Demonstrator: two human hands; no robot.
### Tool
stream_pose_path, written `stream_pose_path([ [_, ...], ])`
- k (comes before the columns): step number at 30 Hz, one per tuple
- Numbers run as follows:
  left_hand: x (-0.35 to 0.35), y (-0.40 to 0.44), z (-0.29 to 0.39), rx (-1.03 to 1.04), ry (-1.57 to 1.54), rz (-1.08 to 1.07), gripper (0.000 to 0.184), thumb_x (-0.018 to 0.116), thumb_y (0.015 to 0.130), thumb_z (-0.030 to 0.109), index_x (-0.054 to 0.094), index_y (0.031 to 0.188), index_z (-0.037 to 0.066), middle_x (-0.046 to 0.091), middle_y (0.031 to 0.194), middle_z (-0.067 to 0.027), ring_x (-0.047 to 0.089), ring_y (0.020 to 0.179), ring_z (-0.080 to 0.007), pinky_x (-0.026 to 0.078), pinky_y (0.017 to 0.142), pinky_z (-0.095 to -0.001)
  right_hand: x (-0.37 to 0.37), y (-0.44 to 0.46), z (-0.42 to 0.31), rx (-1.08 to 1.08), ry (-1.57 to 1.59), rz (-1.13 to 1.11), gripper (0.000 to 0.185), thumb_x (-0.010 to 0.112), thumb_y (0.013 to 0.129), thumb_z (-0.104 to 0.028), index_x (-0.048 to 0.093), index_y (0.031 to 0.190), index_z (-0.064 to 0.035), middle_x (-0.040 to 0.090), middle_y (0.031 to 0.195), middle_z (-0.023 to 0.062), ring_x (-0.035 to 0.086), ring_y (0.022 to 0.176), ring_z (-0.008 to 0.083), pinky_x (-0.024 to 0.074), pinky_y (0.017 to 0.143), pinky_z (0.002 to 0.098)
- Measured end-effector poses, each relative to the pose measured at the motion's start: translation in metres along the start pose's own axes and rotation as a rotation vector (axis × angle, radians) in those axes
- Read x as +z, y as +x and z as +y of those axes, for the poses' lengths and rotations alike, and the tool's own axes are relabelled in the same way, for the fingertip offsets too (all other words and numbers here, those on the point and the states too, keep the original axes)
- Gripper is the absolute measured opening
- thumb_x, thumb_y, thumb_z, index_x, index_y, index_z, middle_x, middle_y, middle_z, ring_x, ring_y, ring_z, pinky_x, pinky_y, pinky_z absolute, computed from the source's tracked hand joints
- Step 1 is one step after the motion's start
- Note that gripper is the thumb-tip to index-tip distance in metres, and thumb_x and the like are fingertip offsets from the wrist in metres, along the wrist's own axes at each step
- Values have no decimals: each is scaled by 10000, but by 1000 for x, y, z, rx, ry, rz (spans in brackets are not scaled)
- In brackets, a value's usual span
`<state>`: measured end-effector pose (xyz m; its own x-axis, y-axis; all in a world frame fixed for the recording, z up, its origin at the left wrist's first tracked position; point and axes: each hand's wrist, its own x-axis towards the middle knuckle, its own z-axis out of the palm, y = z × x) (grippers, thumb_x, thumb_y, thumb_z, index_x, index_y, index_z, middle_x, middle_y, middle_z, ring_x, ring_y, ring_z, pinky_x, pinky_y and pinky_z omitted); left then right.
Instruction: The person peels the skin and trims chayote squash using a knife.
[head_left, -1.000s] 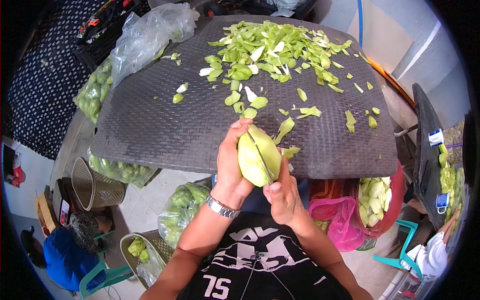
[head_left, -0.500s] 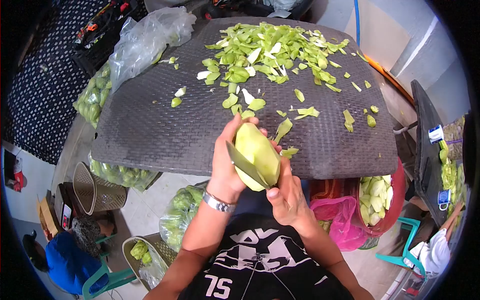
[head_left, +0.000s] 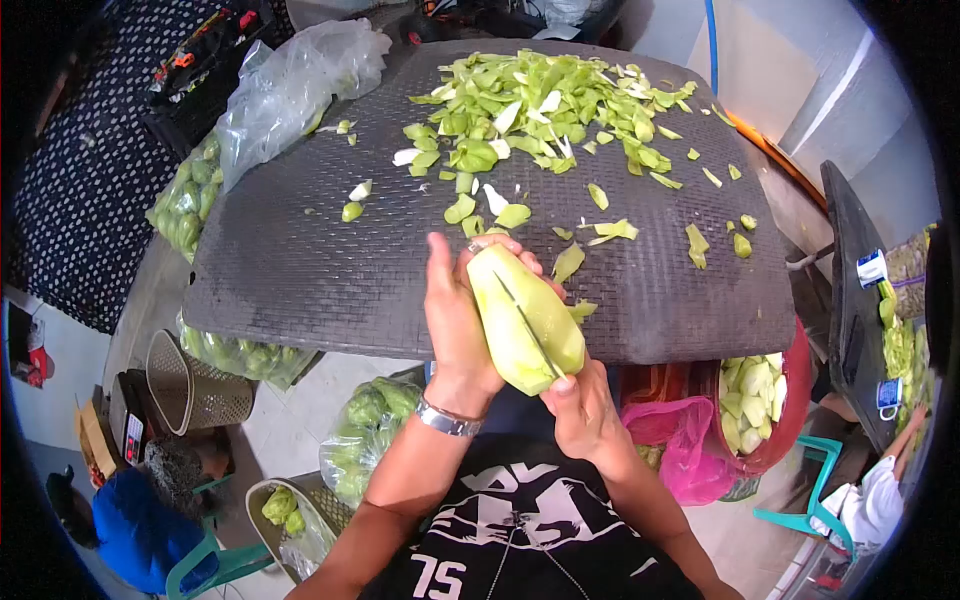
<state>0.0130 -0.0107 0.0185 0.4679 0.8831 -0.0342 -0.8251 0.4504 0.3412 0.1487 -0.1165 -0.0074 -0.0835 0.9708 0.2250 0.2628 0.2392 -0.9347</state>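
Observation:
My left hand (head_left: 455,325) is wrapped round a peeled, pale green chayote (head_left: 505,290) from its far left side, with the thumb raised. Lengthwise along the chayote's upper face runs the thin knife blade (head_left: 527,325), seen nearly edge-on; how deep it sits I cannot tell. My right hand (head_left: 585,415) grips the knife at the near end of the chayote, its handle hidden by the fingers. Both hands are above the near edge of the dark woven-pattern table (head_left: 330,280). Beyond them lies a heap of green peelings (head_left: 560,100), with loose scraps scattered nearer.
A clear plastic bag (head_left: 300,85) lies at the table's left. Bagged chayotes (head_left: 370,420) stand below, near a beige basket (head_left: 195,385). At right, a red tub (head_left: 790,410) holds cut pieces beside a pink bag (head_left: 690,450). Other people sit at both sides.
The knife has turned from lying broadside beside the chayote to edge-on along its upper face. The chayote has tilted and shifted slightly right and nearer. My left thumb has lifted away.

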Motion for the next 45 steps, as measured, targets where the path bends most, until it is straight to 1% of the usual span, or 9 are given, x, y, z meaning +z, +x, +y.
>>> stream_pose_path([
  [10,8,16,6,209,466,130,912,283,978,841,592,1193,10,673,1195,-229,678,1075,-372,529,981,-470,-5,8,-15,235,-5,31,575,365,1110,-505,464,1343,11,651,911,321,636,880,573,492,765,579],
  [14,13,33,33,1210,1292,169,634,319,1093,530,594,1319,6,621,1417,-178,590,1298,-327,422,1125,-493,-18,22,-5,443,-91,68,582,350,1108,-543,479,1219,13,658,912,384,610,985,617,458,855,620],
  [17,47,36,60,1031,1866,-637,540,415,1079,461,653,1272,17,651,1357,-215,605,1281,-356,405,1156,-515,-24,23,3,580,-143,37,649,319,1097,-599,473,1222,19,659,975,416,606,1033,621,450,904,629],
  [20,45,66,38,950,2015,-938,485,558,1029,497,740,1059,48,722,1127,-179,647,1191,-360,411,1148,-555,-26,23,5,613,-178,44,674,335,1086,-619,469,1242,23,663,994,418,618,1045,610,461,915,618],
  [24,28,90,27,845,2331,-1057,613,576,1007,545,663,603,92,630,608,-63,653,733,-266,516,844,-436,-31,12,0,667,-150,56,660,412,1074,-602,450,1283,23,676,990,398,644,1042,583,473,915,607],
  [27,24,96,21,925,2298,-1068,623,578,1004,550,668,589,94,608,571,-64,615,654,-263,485,735,-399,-30,-5,-7,547,-221,161,463,524,1081,-416,446,1270,0,691,961,353,675,924,563,524,809,595],
  [34,24,111,14,886,2089,-1257,608,562,980,608,757,842,49,752,947,-143,703,1012,-327,493,1074,-516,-1,-24,-11,402,-633,240,220,524,1082,-224,474,1165,-26,672,869,271,686,727,508,554,644,588],
  [38,26,120,11,657,2119,-1340,639,570,947,615,720,1276,88,674,1371,-174,595,1330,-378,365,1197,-597,-2,-23,-11,447,-643,231,194,502,1089,-218,472,1107,-28,672,831,261,689,718,496,557,636,573],
  [45,24,138,-10,588,2033,-1384,643,561,955,602,688,1344,106,638,1432,-171,539,1402,-380,308,1231,-605,-14,-20,-15,557,-653,231,188,487,1091,-233,477,1082,-46,689,808,270,696,749,491,551,662,590],
])
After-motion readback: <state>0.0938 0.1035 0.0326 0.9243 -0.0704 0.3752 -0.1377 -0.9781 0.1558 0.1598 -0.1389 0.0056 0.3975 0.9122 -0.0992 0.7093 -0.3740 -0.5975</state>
